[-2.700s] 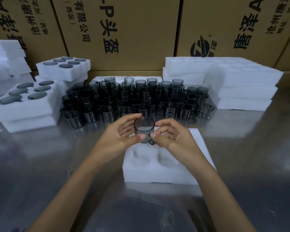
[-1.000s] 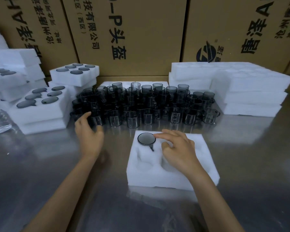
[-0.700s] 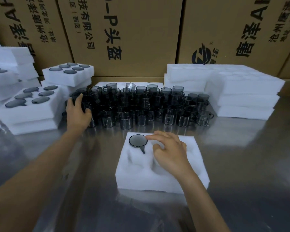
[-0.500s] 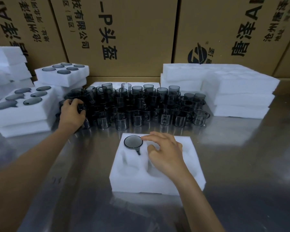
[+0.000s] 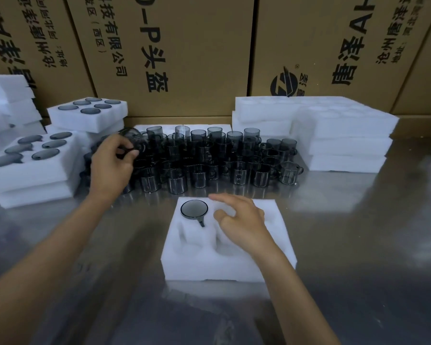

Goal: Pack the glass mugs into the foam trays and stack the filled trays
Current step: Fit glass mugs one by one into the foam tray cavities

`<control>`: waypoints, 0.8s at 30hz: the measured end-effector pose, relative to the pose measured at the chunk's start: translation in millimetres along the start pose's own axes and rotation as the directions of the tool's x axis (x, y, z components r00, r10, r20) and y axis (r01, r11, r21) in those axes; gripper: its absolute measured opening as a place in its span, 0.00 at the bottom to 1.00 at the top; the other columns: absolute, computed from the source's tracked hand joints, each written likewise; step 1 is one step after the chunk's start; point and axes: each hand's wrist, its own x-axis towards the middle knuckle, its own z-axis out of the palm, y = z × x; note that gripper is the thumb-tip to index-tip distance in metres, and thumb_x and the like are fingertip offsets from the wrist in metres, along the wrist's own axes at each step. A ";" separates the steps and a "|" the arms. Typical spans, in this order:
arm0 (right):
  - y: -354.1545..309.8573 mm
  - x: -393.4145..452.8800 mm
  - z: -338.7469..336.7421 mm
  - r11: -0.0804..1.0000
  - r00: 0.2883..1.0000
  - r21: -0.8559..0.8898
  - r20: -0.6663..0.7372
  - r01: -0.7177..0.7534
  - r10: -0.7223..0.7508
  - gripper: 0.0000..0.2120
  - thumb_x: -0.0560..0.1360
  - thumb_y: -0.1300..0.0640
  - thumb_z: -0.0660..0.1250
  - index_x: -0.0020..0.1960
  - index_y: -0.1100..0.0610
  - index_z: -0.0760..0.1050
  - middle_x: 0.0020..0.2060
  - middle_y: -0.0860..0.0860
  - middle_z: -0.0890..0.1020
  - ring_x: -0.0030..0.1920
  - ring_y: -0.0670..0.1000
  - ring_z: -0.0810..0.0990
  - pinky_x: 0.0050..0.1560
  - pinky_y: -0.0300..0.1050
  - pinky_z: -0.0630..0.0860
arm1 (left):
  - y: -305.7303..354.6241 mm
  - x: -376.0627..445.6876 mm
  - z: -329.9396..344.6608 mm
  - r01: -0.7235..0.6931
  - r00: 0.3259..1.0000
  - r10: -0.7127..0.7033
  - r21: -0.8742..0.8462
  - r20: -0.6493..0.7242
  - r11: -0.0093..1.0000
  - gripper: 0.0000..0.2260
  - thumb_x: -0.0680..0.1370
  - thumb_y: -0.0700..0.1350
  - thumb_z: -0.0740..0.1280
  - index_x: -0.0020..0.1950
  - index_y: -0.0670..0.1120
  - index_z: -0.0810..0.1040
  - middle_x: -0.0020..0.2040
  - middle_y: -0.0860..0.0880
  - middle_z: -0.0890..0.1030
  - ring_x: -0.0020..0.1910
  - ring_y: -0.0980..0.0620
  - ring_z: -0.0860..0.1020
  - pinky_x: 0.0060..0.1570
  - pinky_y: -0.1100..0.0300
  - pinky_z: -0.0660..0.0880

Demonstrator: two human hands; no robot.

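Left hand (image 5: 112,168) has lifted a mug (image 5: 131,140) — grip seemingly on its blurred handle.

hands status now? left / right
Left hand: holding a mug lifted from the cluster.
Right hand: open, fingers relaxed over the tray, holding nothing.

Brown printed cardboard boxes (image 5: 184,51) along the back, reflective metal table (image 5: 358,232)

Reflective metal table (image 5: 358,232): foam tray (image 5: 224,260) at centre, glass mugs (image 5: 209,158) behind, foam tray stacks (image 5: 334,135) at upper right and left.
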 end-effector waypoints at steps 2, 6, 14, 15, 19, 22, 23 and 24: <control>-4.8 -0.3 -9.7 0.974 1.000 0.226 -0.029 0.002 0.004 0.21 0.79 0.60 0.62 0.64 0.38 0.76 0.57 0.36 0.76 0.61 0.42 0.74 0.55 0.23 0.64 | 29.3 -18.3 -0.6 -0.034 0.999 0.037 -0.121 0.024 0.992 0.07 0.73 0.41 0.74 0.44 0.48 0.77 0.47 0.57 0.77 0.47 0.50 0.78 0.49 0.62 0.73; -6.4 3.4 -43.6 0.942 0.979 0.269 -0.105 0.200 -0.177 0.28 0.78 0.69 0.62 0.67 0.40 0.72 0.66 0.38 0.75 0.64 0.36 0.72 0.64 0.31 0.71 | 85.1 -66.6 6.7 -0.016 0.994 0.051 -0.330 0.098 0.944 0.09 0.71 0.44 0.76 0.43 0.54 0.78 0.58 0.61 0.75 0.51 0.63 0.77 0.51 0.68 0.74; 1.8 1.0 -52.3 0.926 0.947 0.201 -0.068 0.321 -0.313 0.27 0.75 0.60 0.73 0.71 0.44 0.71 0.67 0.37 0.75 0.67 0.39 0.72 0.68 0.44 0.72 | 131.6 -117.8 36.2 -0.071 0.964 0.168 -0.406 0.208 0.911 0.37 0.71 0.42 0.77 0.75 0.61 0.64 0.60 0.65 0.70 0.57 0.63 0.73 0.53 0.66 0.75; 3.9 0.5 -52.2 0.921 0.945 0.209 -0.079 0.328 -0.319 0.27 0.76 0.60 0.73 0.71 0.44 0.72 0.67 0.38 0.75 0.67 0.41 0.73 0.68 0.47 0.72 | 130.5 -117.9 37.2 -0.103 0.962 0.190 -0.387 0.195 0.916 0.35 0.71 0.43 0.77 0.74 0.59 0.67 0.60 0.63 0.71 0.57 0.62 0.74 0.53 0.69 0.74; 6.7 -0.9 -52.8 0.876 0.942 0.349 -0.151 0.334 -0.299 0.19 0.78 0.64 0.69 0.66 0.50 0.77 0.61 0.45 0.81 0.57 0.45 0.82 0.63 0.43 0.76 | 134.1 -121.1 35.2 -0.180 0.954 0.256 -0.387 0.154 0.904 0.28 0.68 0.46 0.79 0.66 0.49 0.75 0.59 0.56 0.72 0.56 0.64 0.75 0.52 0.75 0.70; 8.6 -1.8 -48.2 0.860 0.937 0.387 -0.234 0.333 -0.258 0.16 0.78 0.68 0.66 0.62 0.56 0.80 0.57 0.50 0.84 0.57 0.48 0.82 0.61 0.43 0.77 | 138.1 -123.5 33.5 -0.170 0.935 0.273 -0.390 0.225 0.905 0.29 0.66 0.50 0.81 0.63 0.48 0.75 0.56 0.56 0.72 0.55 0.63 0.75 0.53 0.73 0.70; 9.7 -1.7 -47.0 0.857 0.938 0.399 -0.251 0.325 -0.239 0.15 0.78 0.68 0.66 0.61 0.57 0.81 0.56 0.50 0.84 0.57 0.48 0.82 0.60 0.43 0.78 | 138.5 -123.5 32.3 -0.151 0.928 0.265 -0.386 0.261 0.910 0.29 0.65 0.52 0.81 0.63 0.50 0.75 0.55 0.58 0.72 0.55 0.62 0.75 0.53 0.73 0.70; 10.2 -1.5 -45.9 0.856 0.941 0.411 -0.260 0.312 -0.218 0.14 0.78 0.68 0.66 0.59 0.56 0.82 0.55 0.49 0.85 0.56 0.46 0.83 0.59 0.42 0.78 | 138.6 -123.1 30.8 -0.129 0.921 0.253 -0.381 0.297 0.915 0.29 0.65 0.54 0.80 0.62 0.51 0.74 0.55 0.59 0.72 0.55 0.62 0.75 0.53 0.73 0.70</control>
